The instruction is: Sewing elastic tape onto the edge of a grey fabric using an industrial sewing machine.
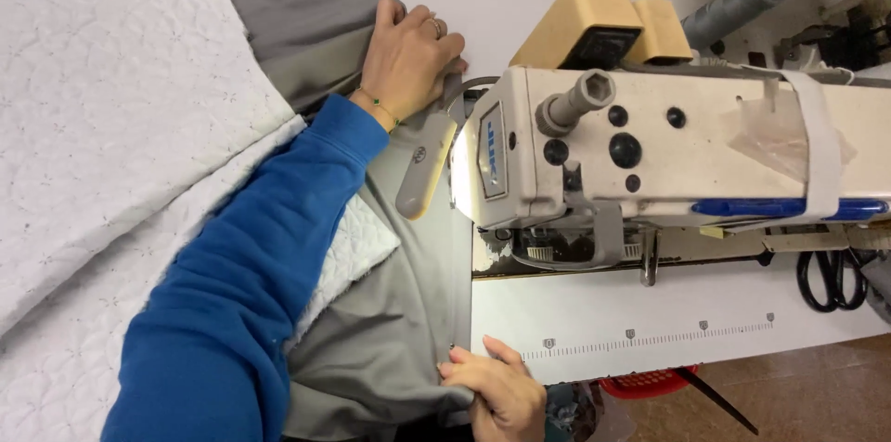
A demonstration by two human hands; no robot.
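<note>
Feeding position: head view shows grey smooth woven fabric (390,340) laid across the white sewing tabletop (650,312), running under the head end of the cream industrial sewing machine (668,149).
Left hand (408,57): flat and palm down, fingers (444,41) lightly curled, pressing the grey fabric behind the machine head toward the far edge of the tabletop; nothing gripped. A blue sleeve (251,293) covers the arm.
Right hand (497,386): at the near edge of the tabletop, fingers narrow, pinching the folded edge of the grey fabric against the surface.
Needle zone: hidden by the machine head; needle position cannot be told.
Adjacent material: white quilted padding (111,126) lies over the left part of the tabletop, joined to or overlapping the grey fabric; which one cannot be told.
Other items: printed ruler scale (650,338) along the near edge; black-handled scissors (831,275) near the right edge; grey thread cone (733,6) toward the far right corner.
Risk, fabric drift: uneven tension between the two hands would likely skew the seam line.
Risk, drag: the bulky quilted padding could pull the work sideways.
Risk, fingers: the left hand lies close to the machine head; creeping nearer would likely endanger the fingertips.
</note>
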